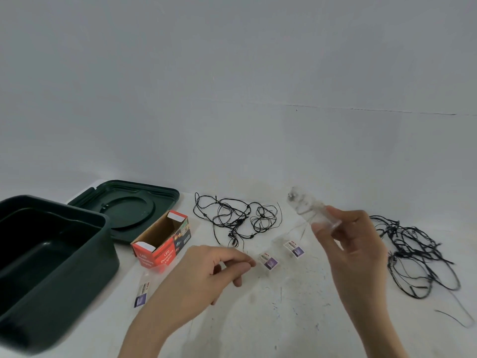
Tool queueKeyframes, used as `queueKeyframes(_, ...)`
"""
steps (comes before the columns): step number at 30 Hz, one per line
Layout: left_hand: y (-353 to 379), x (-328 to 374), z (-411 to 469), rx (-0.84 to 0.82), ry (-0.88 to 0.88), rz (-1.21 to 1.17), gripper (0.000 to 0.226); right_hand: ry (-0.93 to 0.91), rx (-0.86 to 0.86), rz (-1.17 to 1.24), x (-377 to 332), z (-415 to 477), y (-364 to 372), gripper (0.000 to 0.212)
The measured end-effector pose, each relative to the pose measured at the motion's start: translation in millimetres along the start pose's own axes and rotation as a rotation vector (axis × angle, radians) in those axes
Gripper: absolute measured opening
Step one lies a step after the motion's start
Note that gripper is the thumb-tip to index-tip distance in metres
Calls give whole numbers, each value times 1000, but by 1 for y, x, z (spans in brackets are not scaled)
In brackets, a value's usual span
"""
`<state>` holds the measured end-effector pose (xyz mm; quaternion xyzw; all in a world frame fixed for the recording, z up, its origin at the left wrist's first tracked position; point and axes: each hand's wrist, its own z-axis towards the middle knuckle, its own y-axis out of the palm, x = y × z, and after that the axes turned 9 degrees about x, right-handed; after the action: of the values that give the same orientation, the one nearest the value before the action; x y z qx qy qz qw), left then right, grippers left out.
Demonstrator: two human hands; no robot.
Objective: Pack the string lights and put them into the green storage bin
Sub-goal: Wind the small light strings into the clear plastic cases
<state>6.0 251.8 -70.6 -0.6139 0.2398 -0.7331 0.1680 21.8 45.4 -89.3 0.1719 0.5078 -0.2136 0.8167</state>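
over a white table [296, 319], two bare hands work on a clear string light.

right hand [353, 244] is raised, thumb and fingers clenched on a clear bundle [309, 209] of fine wire whose far end is blurred; thin strands trail down from it toward the left hand [206, 270], whose thumb and forefinger are pinched together, apparently on a strand too thin to confirm. a black string [240, 218] lies tangled at the table's back centre, and a second black tangle [418, 251] lies to the right, well apart from it. the green bin [85, 264] stands open at far left, nothing visible inside, its lid [129, 205] flat behind it. a red box [161, 242] lies open just beside the bin. three small labelled tags [268, 262] lie on the table near the hands.
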Motion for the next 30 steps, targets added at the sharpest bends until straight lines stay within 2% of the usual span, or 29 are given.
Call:
queueKeyframes(2,-4,9,-2,9,60,84,17,-214,-7,-235,7,-3,0,25)
queueKeyframes(4,-9,20,-4,4,127,162,15,-362,-38,-372,12,-6,0,26)
queueKeyframes(8,-12,32,-5,77,219,209,15,-421,-233,-476,20,-12,4,34)
queueKeyframes(10,-11,32,-1,159,264,243,16,-348,-426,-510,20,-17,4,35)
queueKeyframes(13,-8,21,9,251,245,283,11,-85,-819,-479,16,-20,2,28)
queueKeyframes(16,-11,4,19,303,176,303,13,178,-1031,-177,2,-16,-3,22)
queueKeyframes(19,-13,-9,24,297,107,215,17,406,-954,183,-9,-11,-8,24)
queueKeyframes(24,-9,-10,23,186,37,-18,29,578,-678,694,-12,-2,1,40)
queueKeyframes(28,-6,-10,21,128,28,-97,18,560,-382,713,-15,6,6,51)
queueKeyframes(30,-7,-10,19,107,21,-92,17,489,-273,635,-14,8,7,42)
